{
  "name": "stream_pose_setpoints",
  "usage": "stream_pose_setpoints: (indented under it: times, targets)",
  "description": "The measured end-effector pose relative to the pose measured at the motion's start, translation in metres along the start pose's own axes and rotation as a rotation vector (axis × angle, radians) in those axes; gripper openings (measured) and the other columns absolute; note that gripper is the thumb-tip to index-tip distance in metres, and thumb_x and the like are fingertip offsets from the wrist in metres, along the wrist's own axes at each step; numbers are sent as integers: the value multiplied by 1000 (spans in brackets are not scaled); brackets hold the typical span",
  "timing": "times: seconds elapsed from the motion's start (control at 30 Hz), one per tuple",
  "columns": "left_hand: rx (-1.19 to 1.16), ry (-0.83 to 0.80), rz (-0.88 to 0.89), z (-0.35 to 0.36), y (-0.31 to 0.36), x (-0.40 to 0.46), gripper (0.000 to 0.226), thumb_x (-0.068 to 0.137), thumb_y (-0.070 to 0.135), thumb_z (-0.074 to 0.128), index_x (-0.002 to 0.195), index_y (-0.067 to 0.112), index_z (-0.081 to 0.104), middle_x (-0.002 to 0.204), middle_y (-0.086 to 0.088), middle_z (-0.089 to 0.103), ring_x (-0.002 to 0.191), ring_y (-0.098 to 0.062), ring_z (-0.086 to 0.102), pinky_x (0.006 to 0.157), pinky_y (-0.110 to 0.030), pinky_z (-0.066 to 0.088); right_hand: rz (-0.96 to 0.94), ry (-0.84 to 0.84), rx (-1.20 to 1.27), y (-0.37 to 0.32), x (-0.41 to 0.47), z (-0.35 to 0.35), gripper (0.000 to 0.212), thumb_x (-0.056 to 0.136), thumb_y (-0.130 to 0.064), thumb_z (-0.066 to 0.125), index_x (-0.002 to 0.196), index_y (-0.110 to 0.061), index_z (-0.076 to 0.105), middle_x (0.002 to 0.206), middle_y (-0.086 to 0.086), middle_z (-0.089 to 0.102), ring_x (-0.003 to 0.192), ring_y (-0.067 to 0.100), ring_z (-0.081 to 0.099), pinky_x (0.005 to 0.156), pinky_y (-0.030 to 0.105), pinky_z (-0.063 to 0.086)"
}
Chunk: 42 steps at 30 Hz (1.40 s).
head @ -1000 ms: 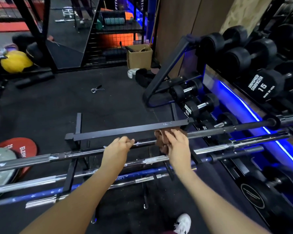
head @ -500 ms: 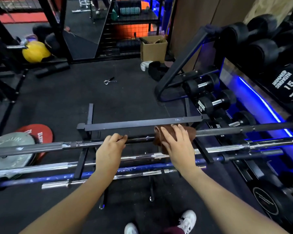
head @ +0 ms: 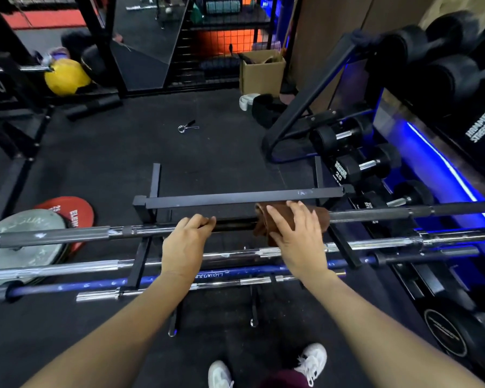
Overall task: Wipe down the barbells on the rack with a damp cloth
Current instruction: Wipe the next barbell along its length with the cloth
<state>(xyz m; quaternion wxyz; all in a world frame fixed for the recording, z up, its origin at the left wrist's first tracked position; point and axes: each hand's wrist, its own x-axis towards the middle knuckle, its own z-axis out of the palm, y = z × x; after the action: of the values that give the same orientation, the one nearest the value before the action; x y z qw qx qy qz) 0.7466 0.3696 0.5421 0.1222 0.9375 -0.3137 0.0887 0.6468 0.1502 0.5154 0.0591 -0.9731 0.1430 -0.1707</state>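
Several barbells lie across a low black rack (head: pixel 235 198). My left hand (head: pixel 184 245) grips the top black barbell (head: pixel 375 215) near its middle. Just to its right, my right hand (head: pixel 294 239) lies over a brown cloth (head: pixel 321 219) wrapped on the same bar. Its fingers drape across the cloth and its thumb is hidden underneath. Below sit a chrome barbell (head: pixel 67 268), a blue barbell (head: pixel 95 285) and a short chrome bar (head: pixel 101 296).
A dumbbell rack (head: pixel 345 169) with blue lighting runs along the right. Weight plates (head: pixel 25 236) lean at the left under the bar ends. A spring collar (head: pixel 186 126) lies on the black floor, a cardboard box (head: pixel 261 74) behind it. My white shoes (head: pixel 311 359) show below.
My right hand has slid the cloth a little to the right along the top bar, away from my left hand. My left hand keeps its grip. The view has tilted downward.
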Motion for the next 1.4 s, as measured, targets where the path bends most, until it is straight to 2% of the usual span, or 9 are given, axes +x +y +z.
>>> stream_pose_setpoints:
  times: [0.2, 0.33, 0.43, 0.57, 0.77, 0.9, 1.13, 1.3, 1.4]
  targets:
    - [-11, 16, 6, 0, -1, -1, 58, 49, -2, 90, 102, 15, 73, 85, 2, 64, 62, -19, 54, 33, -22, 41, 18, -94, -18, -60, 24, -6, 45, 91, -48, 31, 123, -31, 58, 110, 10, 60, 104, 33, 58, 97, 53, 41]
    - [0, -2, -1, -4, -5, -3, 64, 48, -7, 87, 106, 15, 72, 86, 2, 64, 65, -20, 54, 35, -20, 35, -36, -187, 8, -62, 34, -8, 43, 99, -48, 29, 137, -34, 44, 126, 5, 53, 119, 29, 45, 105, 46, 28]
    - [4, 2, 6, -5, -5, -5, 71, 41, -12, 87, 105, 15, 72, 85, 2, 64, 64, -20, 55, 35, -17, 32, -132, -57, 45, -31, 9, -4, 43, 94, -39, 47, 137, -38, 44, 133, 9, 52, 125, 31, 47, 110, 47, 26]
    - [-9, 12, 23, -4, 0, -3, 72, 38, -13, 87, 104, 13, 73, 86, 1, 65, 63, -19, 56, 32, -19, 36, 76, 6, 93, -8, -5, 3, 62, 86, -23, 68, 139, -35, 38, 139, 18, 43, 132, 41, 37, 108, 58, 23]
    - [-15, -14, 36, -5, 1, -3, 72, 38, -14, 86, 104, 12, 73, 87, -1, 64, 64, -21, 56, 31, -21, 37, 0, -192, 204, -57, 13, -1, 49, 99, -38, 42, 145, -46, 26, 154, 7, 22, 145, 28, 8, 112, 41, -13]
    - [-7, -16, 40, -8, -1, -6, 76, 35, -17, 85, 105, 12, 73, 86, 0, 64, 63, -20, 55, 32, -18, 32, 16, -29, 178, -10, 0, -6, 60, 87, -27, 66, 139, -36, 38, 141, 17, 44, 134, 38, 35, 109, 59, 24]
    - [-13, -30, 40, -9, 0, -3, 71, 38, -13, 87, 103, 11, 73, 83, 1, 62, 62, -19, 54, 32, -18, 32, 199, -70, 297, -66, 1, 2, 50, 98, -22, 47, 146, -31, 34, 156, 16, 12, 146, 36, -3, 114, 46, -8]
    - [9, -55, 39, -10, -3, -5, 70, 39, -14, 86, 103, 12, 73, 82, 1, 61, 62, -19, 52, 33, -17, 27, -4, -84, 296, -56, -9, 1, 58, 90, -21, 63, 141, -36, 39, 150, 14, 33, 142, 36, 24, 106, 49, 34]
    - [7, -52, 29, -7, -2, -3, 68, 41, -13, 87, 103, 12, 73, 83, 2, 62, 62, -18, 52, 35, -17, 24, 154, 15, 272, -20, -14, -6, 58, 87, -10, 65, 139, -26, 46, 149, 18, 32, 141, 39, 24, 105, 52, 39]
